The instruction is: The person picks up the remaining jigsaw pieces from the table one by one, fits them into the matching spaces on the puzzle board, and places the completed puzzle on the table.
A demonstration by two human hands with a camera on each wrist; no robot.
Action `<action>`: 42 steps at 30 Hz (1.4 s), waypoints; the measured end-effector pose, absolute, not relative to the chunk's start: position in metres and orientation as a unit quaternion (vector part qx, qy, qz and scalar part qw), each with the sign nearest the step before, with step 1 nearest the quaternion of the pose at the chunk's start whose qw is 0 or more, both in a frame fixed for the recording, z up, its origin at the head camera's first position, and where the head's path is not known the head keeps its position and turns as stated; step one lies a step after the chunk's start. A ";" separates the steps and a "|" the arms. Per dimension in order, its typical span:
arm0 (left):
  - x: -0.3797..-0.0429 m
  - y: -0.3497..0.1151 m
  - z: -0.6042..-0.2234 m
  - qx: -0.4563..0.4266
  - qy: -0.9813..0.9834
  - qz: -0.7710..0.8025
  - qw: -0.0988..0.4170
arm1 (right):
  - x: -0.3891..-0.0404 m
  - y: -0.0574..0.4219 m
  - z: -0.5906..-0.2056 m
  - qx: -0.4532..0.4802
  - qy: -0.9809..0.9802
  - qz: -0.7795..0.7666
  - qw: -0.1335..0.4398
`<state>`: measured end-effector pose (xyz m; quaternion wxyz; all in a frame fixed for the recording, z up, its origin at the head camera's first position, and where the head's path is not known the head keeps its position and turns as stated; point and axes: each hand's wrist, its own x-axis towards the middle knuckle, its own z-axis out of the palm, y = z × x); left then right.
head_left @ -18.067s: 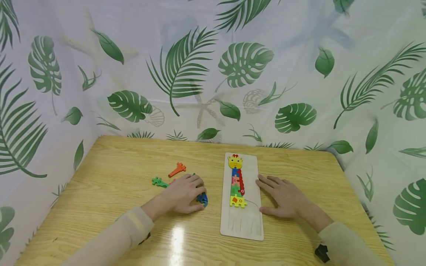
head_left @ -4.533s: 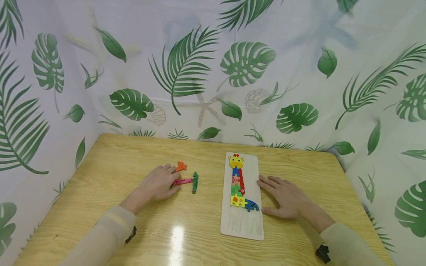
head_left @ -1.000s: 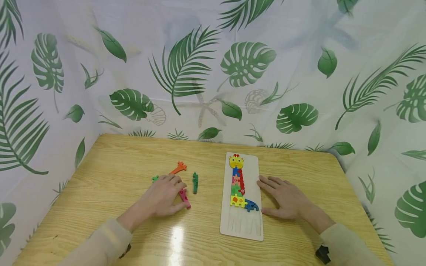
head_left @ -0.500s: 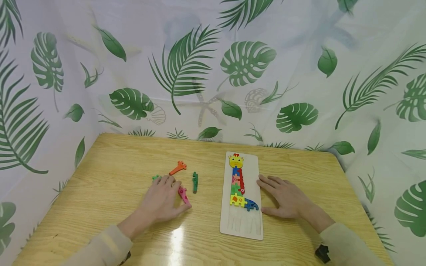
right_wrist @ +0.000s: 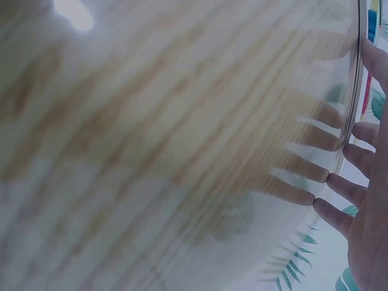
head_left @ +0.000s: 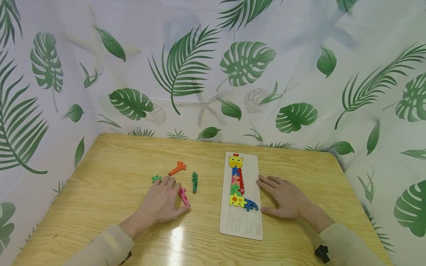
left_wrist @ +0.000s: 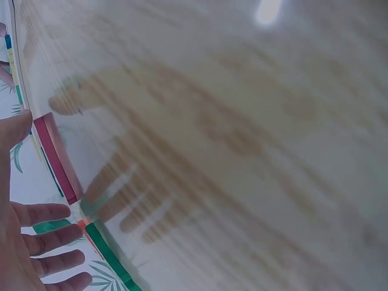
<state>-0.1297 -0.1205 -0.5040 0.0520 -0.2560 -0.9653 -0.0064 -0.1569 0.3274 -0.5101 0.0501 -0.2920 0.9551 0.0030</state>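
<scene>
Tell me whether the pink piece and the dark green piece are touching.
Apart: the head view shows a strip of bare tabletop between the pink piece and the dark green piece.

Pale giraffe puzzle board (head_left: 244,223) lies flat, part-filled from yellow head to curved blue piece, grooves showing below | 4 loose pieces lie left of it: pink piece (head_left: 184,197), slanted between left hand's (head_left: 163,199) thumb and fingers; bright green piece (head_left: 155,178), partly hidden by fingertips; orange piece (head_left: 177,168), slanted beyond; dark green piece (head_left: 195,182), lengthwise nearest board
</scene>
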 end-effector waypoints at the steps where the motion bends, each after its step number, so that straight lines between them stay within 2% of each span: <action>1: -0.130 -0.120 -0.504 -0.256 -0.965 -0.005 0.054 | -0.157 0.327 -0.510 -0.293 0.955 0.004 0.050; 9: -0.130 -0.120 -0.505 -0.254 -0.965 -0.002 0.061 | -0.158 0.328 -0.511 -0.293 0.955 0.007 0.049; 19: -0.131 -0.118 -0.505 -0.251 -0.968 0.001 0.033 | -0.158 0.328 -0.513 -0.292 0.955 0.008 0.046; 42: -0.132 -0.116 -0.507 -0.275 -0.960 -0.007 0.055 | -0.156 0.327 -0.509 -0.291 0.956 0.002 0.050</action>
